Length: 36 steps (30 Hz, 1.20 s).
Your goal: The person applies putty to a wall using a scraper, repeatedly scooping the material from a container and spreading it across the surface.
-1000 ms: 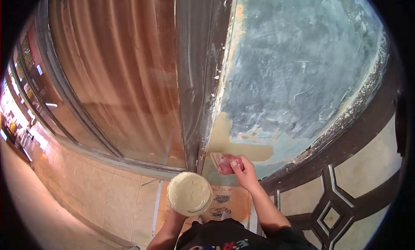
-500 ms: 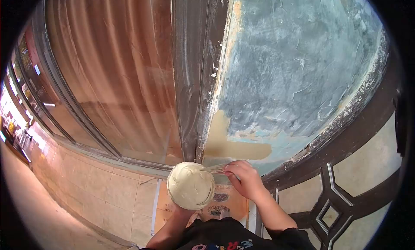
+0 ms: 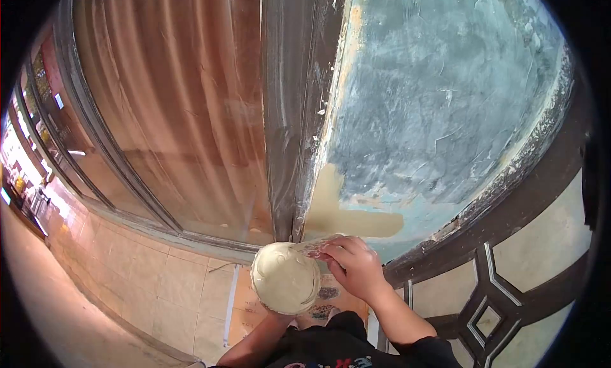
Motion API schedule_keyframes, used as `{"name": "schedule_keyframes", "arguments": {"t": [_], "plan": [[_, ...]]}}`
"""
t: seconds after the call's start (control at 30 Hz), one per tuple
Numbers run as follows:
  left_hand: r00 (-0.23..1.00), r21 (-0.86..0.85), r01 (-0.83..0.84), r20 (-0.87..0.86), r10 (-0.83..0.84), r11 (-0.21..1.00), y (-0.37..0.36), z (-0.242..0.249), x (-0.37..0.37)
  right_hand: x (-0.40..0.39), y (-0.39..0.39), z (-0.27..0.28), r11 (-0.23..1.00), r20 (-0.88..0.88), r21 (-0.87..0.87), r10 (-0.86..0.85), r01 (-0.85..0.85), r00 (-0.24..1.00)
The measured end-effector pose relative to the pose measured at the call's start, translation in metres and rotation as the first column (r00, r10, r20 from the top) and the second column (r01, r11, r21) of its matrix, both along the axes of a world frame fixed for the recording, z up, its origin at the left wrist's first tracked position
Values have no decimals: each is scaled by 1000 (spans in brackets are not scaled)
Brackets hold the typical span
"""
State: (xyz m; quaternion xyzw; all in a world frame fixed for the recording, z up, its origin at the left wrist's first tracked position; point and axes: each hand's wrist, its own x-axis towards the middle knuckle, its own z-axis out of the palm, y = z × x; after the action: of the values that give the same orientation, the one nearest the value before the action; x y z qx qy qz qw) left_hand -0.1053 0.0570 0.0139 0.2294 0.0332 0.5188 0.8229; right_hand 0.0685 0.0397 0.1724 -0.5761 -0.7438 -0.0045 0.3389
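Observation:
A round tub (image 3: 284,279) of pale cream paste sits in front of my body, low in the view. My left hand (image 3: 280,318) supports it from below, its fingers mostly hidden under the tub. My right hand (image 3: 354,261) grips a paste-smeared scraper (image 3: 310,246), whose blade reaches over the tub's upper right rim. Beyond the hands, a wet beige patch (image 3: 363,223) covers the lower left corner of the blue-grey wall panel (image 3: 414,113).
A dark wooden frame (image 3: 284,113) separates the wall panel from glass with a reddish-brown curtain (image 3: 172,113). Orange cardboard (image 3: 245,304) lies on the tiled floor (image 3: 159,279). A dark patterned door (image 3: 509,298) stands at right.
The view has shifted slightly. My right hand has moved a little left relative to the tub, bringing the scraper further over its rim. My left hand still supports the tub.

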Motion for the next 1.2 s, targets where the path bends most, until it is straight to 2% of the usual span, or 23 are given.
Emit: {"name": "schedule_keyframes", "arguments": {"t": [0.17, 0.27, 0.33, 0.57, 0.63, 0.77, 0.8, 0.83, 0.87, 0.9, 0.93, 0.97, 1.0, 1.03, 1.07, 1.1, 1.13, 1.17, 1.2], "plan": [[1000, -25, -24, 0, 24, 999, 2, -1, -1, -15, -1, 6, 1000, 19, 21, -3, 3, 1000], [998, -37, -53, 16, 54, 998, -3, -3, 6, -21, 2, 8, 996, 79, 50, 64, -68, 995], [997, -42, -68, 17, 69, 997, -5, -5, 15, -24, 5, 5, 982, 164, 156, 78, -104, 983], [996, -80, -87, 15, 89, 993, -11, -13, 15, -24, 2, -5, 961, 170, 207, 150, -184, 974], [996, -85, -84, 20, 86, 993, -13, -17, 16, -15, 2, -11, 930, 216, 241, 229, -279, 949], [997, -98, -75, 21, 78, 992, -17, -18, 18, 0, 0, -19, 903, 220, 269, 281, -335, 934], [967, 41, -113, -225, 119, 993, -21, -12, 18, 2, -2, -20, 905, 155, 277, 290, -323, 945], [874, 184, -114, -448, 187, 976, -23, -9, 18, 4, -4, -20, 907, 88, 284, 298, -310, 951], [875, 184, -111, -447, 184, 977, -24, -16, 19, 9, -4, -20, 908, 89, 284, 295, -308, 951], [952, -43, -77, -301, 60, 996, -26, -28, 21, 15, -3, -22, 912, -1, 297, 296, -282, 955], [992, -259, 1, -122, -34, 966, -27, -40, 21, 21, -1, -24, 917, -91, 308, 295, -255, 951], [986, -349, 1, -156, -59, 937, -26, -42, 21, 29, 3, -37, 917, -89, 311, 292, -252, 952], [986, -344, 5, -154, -62, 939, -25, -40, 21, 39, 9, -56, 966, -354, 231, 194, -116, 915], [988, -335, 20, -137, -70, 942, -26, -36, 19, 45, 12, -67, 993, -587, 114, 68, -1, 806], [990, -327, 35, -121, -78, 944, -28, -33, 16, 49, 17, -62, 993, -587, 116, 66, 2, 807], [989, -326, 38, -121, -81, 945, -28, -31, 13, 55, 28, -53, 1000, -794, 6, -4, 15, 608], [991, -317, 36, -114, -76, 948, -28, -28, 10, 60, 36, -46, 995, -928, -101, -93, -4, 360], [992, -309, 35, -108, -71, 951, -28, -25, 6, 66, 43, -47, 995, -929, -100, -94, 0, 359], [991, -308, 38, -107, -75, 951, -29, -17, 1, 74, 50, -49, 993, -905, -112, -119, 39, 409]]}}
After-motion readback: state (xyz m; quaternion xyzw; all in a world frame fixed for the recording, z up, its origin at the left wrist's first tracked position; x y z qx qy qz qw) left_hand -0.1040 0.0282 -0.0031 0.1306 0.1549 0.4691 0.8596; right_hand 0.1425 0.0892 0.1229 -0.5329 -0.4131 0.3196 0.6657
